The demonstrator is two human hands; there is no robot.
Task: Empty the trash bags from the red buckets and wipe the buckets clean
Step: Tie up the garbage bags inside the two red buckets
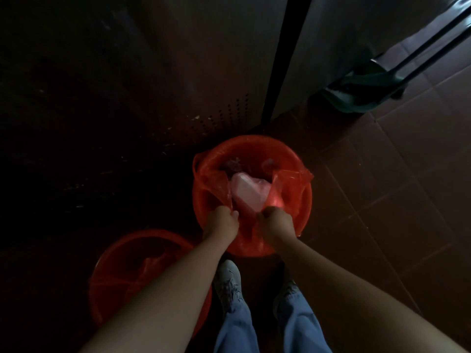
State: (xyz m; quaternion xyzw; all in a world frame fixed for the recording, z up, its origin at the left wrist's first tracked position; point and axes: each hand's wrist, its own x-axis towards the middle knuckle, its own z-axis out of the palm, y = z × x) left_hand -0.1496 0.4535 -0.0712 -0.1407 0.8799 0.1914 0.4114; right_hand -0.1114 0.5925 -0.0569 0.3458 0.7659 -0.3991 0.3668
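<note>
A red bucket [304, 200] stands on the floor right in front of my feet. It is lined with a red plastic trash bag [216, 186] that holds a pale pink plastic container [248, 193] and some darker waste. My left hand [223, 221] grips the bag's left flap at the near rim. My right hand [276, 224] grips the right flap beside it. A second red bucket [114, 271] with its own red bag stands at the lower left, partly hidden by my left forearm.
Dark metal cabinet fronts [153, 85] rise just behind the buckets. A green mop head [362, 93] with black poles leans at the upper right. Brown floor tiles [395, 187] spread out to the right. My white shoes [228, 281] stand just behind the near bucket.
</note>
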